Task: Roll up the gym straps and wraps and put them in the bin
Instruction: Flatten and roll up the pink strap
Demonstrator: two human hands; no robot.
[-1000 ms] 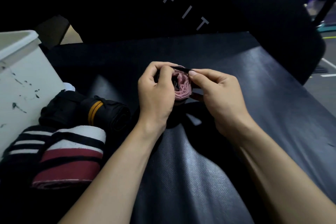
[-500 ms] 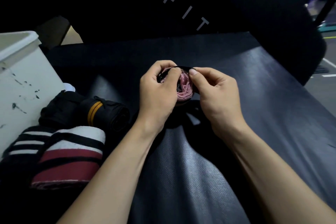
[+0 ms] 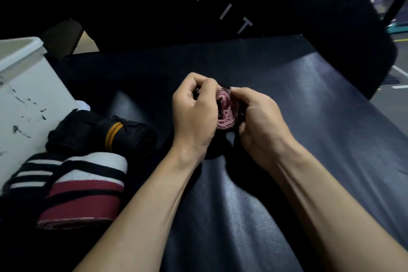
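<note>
Currently the pink strap roll [image 3: 227, 109] is sitting between both sets of fingers, coil edges showing, held just above the dark bench pad [image 3: 309, 117]. Left hand [image 3: 194, 115] is curling round its left side; right hand [image 3: 258, 117] is pinching the outer black layer at the top. Looks light, soft, springy webbing, likely to unwind if released, so gripping across the flat faces and trapping the tail seems best. Left of the fingers, the black wrap with orange stripes [image 3: 125, 137] and red-and-white wrap [image 3: 88, 187] are lying beside the white bin [image 3: 28, 95].

Pale letters "FIT" on black upright pad [image 3: 287, 2]
</note>
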